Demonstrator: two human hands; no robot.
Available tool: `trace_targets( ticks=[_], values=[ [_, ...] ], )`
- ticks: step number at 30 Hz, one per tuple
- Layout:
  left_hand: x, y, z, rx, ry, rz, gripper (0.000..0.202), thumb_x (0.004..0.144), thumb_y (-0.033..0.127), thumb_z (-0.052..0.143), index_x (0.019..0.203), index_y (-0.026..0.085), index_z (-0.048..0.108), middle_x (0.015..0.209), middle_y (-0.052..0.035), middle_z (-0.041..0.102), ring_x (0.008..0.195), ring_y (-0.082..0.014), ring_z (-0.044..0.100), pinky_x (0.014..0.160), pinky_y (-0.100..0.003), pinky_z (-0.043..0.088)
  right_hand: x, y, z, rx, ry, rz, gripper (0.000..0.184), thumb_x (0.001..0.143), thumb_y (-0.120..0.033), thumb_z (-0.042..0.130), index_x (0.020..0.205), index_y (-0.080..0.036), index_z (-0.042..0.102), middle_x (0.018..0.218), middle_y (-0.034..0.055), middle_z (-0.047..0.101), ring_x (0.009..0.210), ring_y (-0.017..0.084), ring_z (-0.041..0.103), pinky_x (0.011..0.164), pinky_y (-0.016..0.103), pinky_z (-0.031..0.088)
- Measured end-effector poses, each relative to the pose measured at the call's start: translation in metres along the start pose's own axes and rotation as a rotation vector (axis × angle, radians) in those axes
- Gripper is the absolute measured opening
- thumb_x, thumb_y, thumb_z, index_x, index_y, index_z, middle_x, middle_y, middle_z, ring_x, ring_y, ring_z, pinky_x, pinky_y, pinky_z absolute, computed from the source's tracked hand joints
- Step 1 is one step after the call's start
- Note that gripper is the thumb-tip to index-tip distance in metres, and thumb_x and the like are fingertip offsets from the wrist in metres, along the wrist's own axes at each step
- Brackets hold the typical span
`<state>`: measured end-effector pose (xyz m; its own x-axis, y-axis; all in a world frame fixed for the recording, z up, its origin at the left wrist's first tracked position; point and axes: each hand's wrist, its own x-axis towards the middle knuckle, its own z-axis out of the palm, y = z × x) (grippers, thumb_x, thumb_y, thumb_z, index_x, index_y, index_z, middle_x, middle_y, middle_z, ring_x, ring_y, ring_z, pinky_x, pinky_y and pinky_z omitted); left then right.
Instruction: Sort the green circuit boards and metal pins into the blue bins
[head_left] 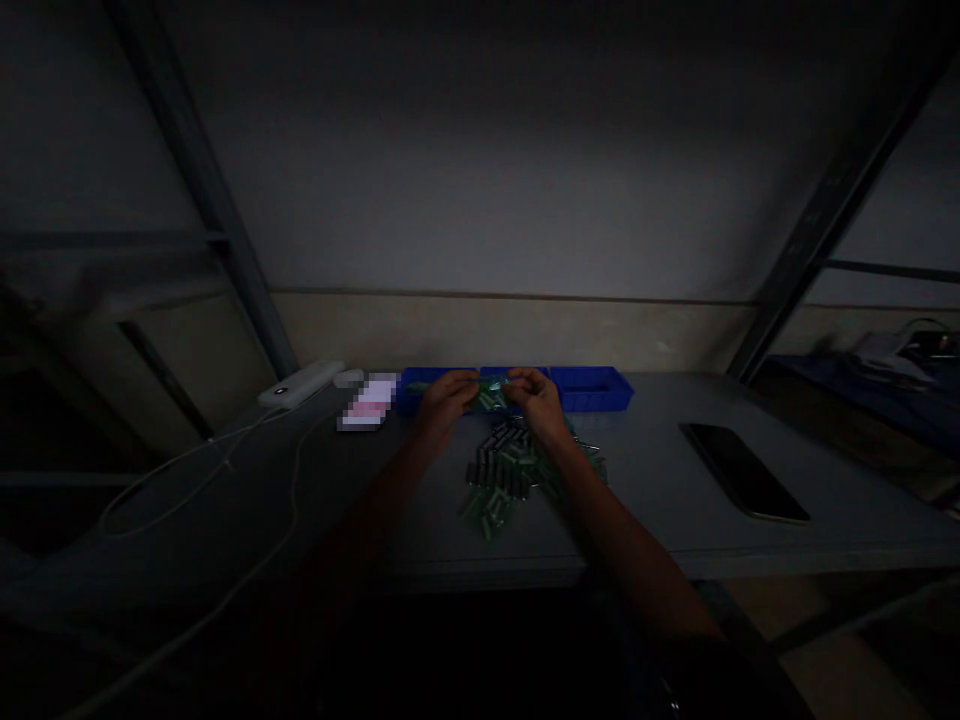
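Between my hands hangs a small clear green plastic bag (492,397) with small pieces in it, held up in front of the blue bins. My left hand (448,396) pinches its left upper corner. On the other side, the fingers of my right hand (537,396) are closed on its right upper edge. Below them on the table lies a pile of small metal cylinders (504,460), mixed with more green bags (493,512). My right forearm covers part of the pile. The light is dim, so the bag's contents are hard to make out.
Blue plastic bins stand in a row along the back, the right one (594,390) fully visible. A lit phone (369,402) and a white power strip (301,384) with cables lie at left. A dark phone (742,472) rests at right. Metal posts frame the grey table (645,520).
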<state>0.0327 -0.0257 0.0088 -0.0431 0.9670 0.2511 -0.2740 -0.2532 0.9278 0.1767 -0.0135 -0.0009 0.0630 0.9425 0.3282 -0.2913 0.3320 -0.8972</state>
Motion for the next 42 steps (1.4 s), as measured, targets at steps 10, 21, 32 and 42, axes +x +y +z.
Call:
trace_targets(
  ticks=[10, 21, 32, 42],
  values=[
    [0.003, -0.005, -0.006, 0.007, -0.121, -0.002, 0.030, 0.061, 0.027, 0.072, 0.087, 0.014, 0.066, 0.082, -0.0056, 0.066, 0.075, -0.0163, 0.061, 0.069, -0.028, 0.046, 0.002, -0.004, -0.004, -0.063, 0.026, -0.033, 0.023, 0.054, -0.032, 0.067, 0.070, -0.019, 0.058, 0.057, -0.0048, 0.054, 0.056, 0.011, 0.047, 0.057, 0.025, 0.037],
    [0.001, -0.003, -0.005, 0.124, -0.061, 0.005, 0.018, 0.054, 0.021, 0.072, 0.069, 0.015, 0.064, 0.065, -0.0006, 0.061, 0.063, -0.0131, 0.057, 0.059, -0.024, 0.042, 0.001, -0.004, -0.008, -0.157, -0.131, -0.046, 0.016, 0.055, -0.030, 0.069, 0.066, -0.018, 0.064, 0.061, -0.0023, 0.059, 0.059, 0.012, 0.050, 0.061, 0.026, 0.040],
    [0.006, -0.011, -0.009, 0.185, -0.029, 0.101, 0.026, 0.062, 0.036, 0.071, 0.078, 0.015, 0.067, 0.076, -0.0034, 0.065, 0.071, -0.0148, 0.058, 0.063, -0.024, 0.043, 0.000, -0.005, -0.008, -0.214, -0.125, -0.027, 0.022, 0.060, -0.037, 0.067, 0.067, -0.016, 0.066, 0.066, 0.0003, 0.064, 0.065, 0.014, 0.055, 0.066, 0.028, 0.042],
    [0.003, -0.010, -0.007, 0.174, -0.063, 0.118, 0.021, 0.063, 0.032, 0.070, 0.077, 0.017, 0.065, 0.074, -0.0014, 0.064, 0.070, -0.0136, 0.057, 0.063, -0.024, 0.042, -0.001, -0.002, -0.005, -0.077, -0.096, 0.004, 0.016, 0.056, -0.028, 0.066, 0.067, -0.017, 0.064, 0.064, -0.0022, 0.060, 0.061, 0.012, 0.051, 0.064, 0.026, 0.038]
  ],
)
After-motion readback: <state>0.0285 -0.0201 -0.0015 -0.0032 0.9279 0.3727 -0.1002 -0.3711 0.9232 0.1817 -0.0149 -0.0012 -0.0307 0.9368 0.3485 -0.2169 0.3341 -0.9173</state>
